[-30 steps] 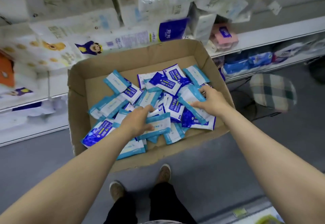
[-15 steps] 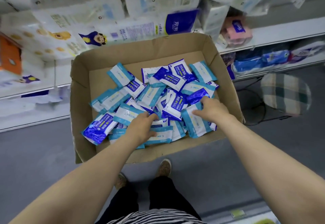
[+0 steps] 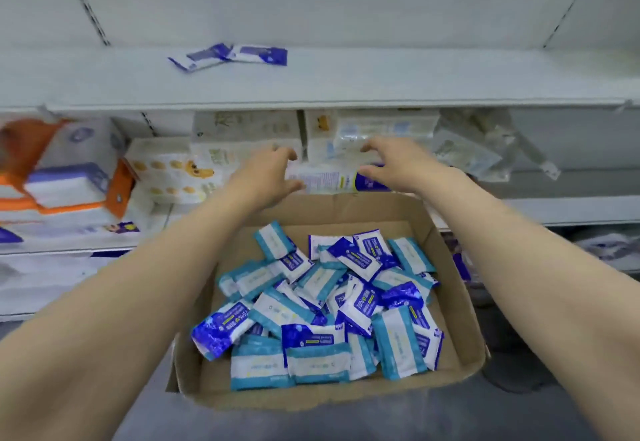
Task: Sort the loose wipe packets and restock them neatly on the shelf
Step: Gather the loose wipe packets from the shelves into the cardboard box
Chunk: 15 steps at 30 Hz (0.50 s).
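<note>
Glossy plastic wipe packets (image 3: 325, 305), flat and rectangular, some deep blue and white, others pale teal and white, are heaped loosely across one another in a shallow cardboard box (image 3: 457, 302) of plain brown board with upright walls. Two more dark blue packets (image 3: 230, 56) are seen lying flat and overlapping on the upper shelf (image 3: 415, 76), a smooth white metal board. Both bare forearms are stretched forward above the box. The left hand (image 3: 266, 177) is raised past the box's far wall with its fingers loosely curved and spread, and nothing is held in it. The right hand (image 3: 398, 163) is lifted likewise, fingers relaxed and parted, thumb out, grasping nothing. Between and behind the hands a white pack with a blue end (image 3: 332, 180) is blurred. On the lower shelf (image 3: 571, 208), soft white and orange tissue packs (image 3: 65, 184) are stacked at the left, and crinkled clear bags (image 3: 474, 153) at the right.
</note>
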Motion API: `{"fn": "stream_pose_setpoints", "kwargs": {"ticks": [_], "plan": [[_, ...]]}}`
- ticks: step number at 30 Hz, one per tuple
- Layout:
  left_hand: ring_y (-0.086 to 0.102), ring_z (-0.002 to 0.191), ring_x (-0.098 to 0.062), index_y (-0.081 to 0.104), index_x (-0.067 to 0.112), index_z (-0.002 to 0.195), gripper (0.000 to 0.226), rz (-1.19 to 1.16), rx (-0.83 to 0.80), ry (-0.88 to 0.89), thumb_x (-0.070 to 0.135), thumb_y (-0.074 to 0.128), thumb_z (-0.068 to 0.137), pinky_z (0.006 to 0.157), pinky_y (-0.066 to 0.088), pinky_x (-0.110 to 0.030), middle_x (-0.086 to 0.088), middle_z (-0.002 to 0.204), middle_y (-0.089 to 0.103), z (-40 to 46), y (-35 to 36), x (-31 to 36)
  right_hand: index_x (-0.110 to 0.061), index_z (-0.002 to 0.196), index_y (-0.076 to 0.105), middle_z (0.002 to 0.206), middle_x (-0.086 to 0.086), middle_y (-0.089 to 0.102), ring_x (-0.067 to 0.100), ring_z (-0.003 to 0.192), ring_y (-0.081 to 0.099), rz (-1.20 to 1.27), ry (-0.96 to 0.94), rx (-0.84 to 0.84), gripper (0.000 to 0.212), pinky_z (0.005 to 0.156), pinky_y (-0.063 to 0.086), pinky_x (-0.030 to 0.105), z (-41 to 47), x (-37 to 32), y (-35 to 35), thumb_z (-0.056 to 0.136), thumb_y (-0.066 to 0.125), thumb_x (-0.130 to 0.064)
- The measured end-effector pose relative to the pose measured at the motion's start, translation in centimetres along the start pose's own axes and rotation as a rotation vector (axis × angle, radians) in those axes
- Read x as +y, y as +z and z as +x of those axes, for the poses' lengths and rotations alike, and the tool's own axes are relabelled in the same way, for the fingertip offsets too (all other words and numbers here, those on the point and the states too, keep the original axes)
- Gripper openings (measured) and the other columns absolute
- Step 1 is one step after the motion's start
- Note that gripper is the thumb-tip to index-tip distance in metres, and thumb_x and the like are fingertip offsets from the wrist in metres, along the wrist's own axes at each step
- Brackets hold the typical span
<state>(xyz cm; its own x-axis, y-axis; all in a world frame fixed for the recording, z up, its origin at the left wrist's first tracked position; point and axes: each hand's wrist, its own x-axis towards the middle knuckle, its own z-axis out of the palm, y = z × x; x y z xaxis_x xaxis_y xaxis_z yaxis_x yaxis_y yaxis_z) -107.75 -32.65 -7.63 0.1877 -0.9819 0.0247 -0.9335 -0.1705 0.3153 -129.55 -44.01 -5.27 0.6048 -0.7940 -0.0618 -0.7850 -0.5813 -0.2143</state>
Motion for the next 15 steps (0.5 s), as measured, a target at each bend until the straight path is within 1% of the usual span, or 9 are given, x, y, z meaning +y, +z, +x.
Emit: {"fn": "stream_pose_setpoints", "kwargs": {"ticks": [3,5,8,12,15], "plan": [[0.050,0.120,-0.027,0.048,0.017,0.134,0.056,0.058,0.154,0.013,0.045,0.064,0.088,0.097,0.043,-0.041,-0.008,0.133,0.049,0.1,-6.2,-0.3,-0.026,0.137,0.050,0.140,0.001,0.054,0.023,0.127,0.049,0.000,-0.084,0.129,0.047,0.101,0.044,0.041,0.6,-2.5,-4.2,0.094,0.057,-0.045],[0.049,0.121,-0.025,0.049,0.018,0.133,0.055,0.085,0.221,0.022,0.047,0.062,0.088,0.098,0.044,-0.040,-0.006,0.134,0.049,-0.1,-9.6,-0.8,-0.029,0.137,0.049,0.140,-0.001,0.052,0.022,0.129,0.047,0.003,-0.134,0.184,0.047,0.103,0.042,0.042,0.9,-4.1,-6.4,0.094,0.056,-0.047],[0.050,0.120,-0.023,0.048,0.018,0.134,0.055,0.111,0.270,0.019,0.048,0.059,0.089,0.098,0.044,-0.041,-0.005,0.137,0.047,-0.2,-13.4,-2.2,-0.032,0.138,0.047,0.142,-0.004,0.050,0.019,0.130,0.045,-0.011,-0.193,0.237,0.047,0.104,0.041,0.040,1.7,-6.5,-8.9,0.094,0.055,-0.049],[0.049,0.116,-0.024,0.051,0.019,0.130,0.050,0.107,0.312,0.024,0.047,0.059,0.090,0.096,0.045,-0.040,-0.005,0.129,0.050,0.6,-16.4,-4.4,-0.034,0.138,0.047,0.144,-0.006,0.048,0.016,0.132,0.043,-0.014,-0.245,0.288,0.047,0.105,0.040,0.037,3.6,-9.5,-10.7,0.094,0.055,-0.049],[0.050,0.114,-0.022,0.052,0.019,0.129,0.050,0.095,0.312,0.019,0.047,0.060,0.089,0.094,0.045,-0.038,-0.005,0.127,0.051,2.3,-17.8,-6.3,-0.033,0.138,0.047,0.143,-0.006,0.049,0.017,0.131,0.044,-0.027,-0.249,0.292,0.047,0.104,0.040,0.036,5.9,-11.6,-11.6,0.095,0.055,-0.049]]}}
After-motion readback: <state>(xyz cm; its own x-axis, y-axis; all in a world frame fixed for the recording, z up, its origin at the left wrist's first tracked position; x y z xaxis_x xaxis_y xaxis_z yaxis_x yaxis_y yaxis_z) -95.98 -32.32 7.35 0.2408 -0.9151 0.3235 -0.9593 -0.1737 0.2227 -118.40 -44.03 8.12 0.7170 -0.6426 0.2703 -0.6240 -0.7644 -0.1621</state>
